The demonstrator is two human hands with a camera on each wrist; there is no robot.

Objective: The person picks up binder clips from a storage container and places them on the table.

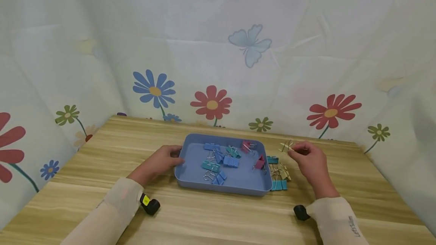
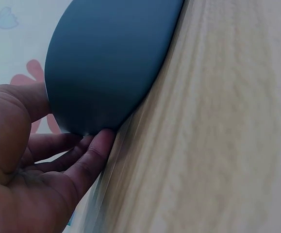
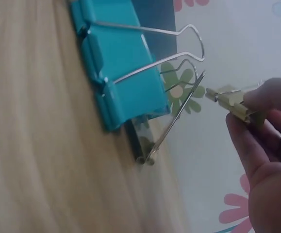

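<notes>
My left hand [image 1: 162,163] holds the left end of a blue plastic tray [image 1: 225,189], thumb over the rim and the other fingers against the outer wall. In the left wrist view its fingertips [image 2: 103,141] press low on the tray wall, close to the table. My right hand [image 1: 312,163] pinches a yellow binder clip [image 3: 233,104] between thumb and fingers, raised beyond the tray's right side. Under that hand lie a gold binder clip [image 1: 284,172], a teal binder clip [image 1: 279,185] and another teal clip [image 1: 272,159], all beside the tray.
Inside the tray are several blue clips [image 1: 231,162], teal clips [image 1: 210,166] and two pinkish-red clips, one being a red clip [image 1: 260,162] near the right wall. The wood-grain table [image 1: 211,218] ends at a flower-printed curtain [image 1: 190,63] behind.
</notes>
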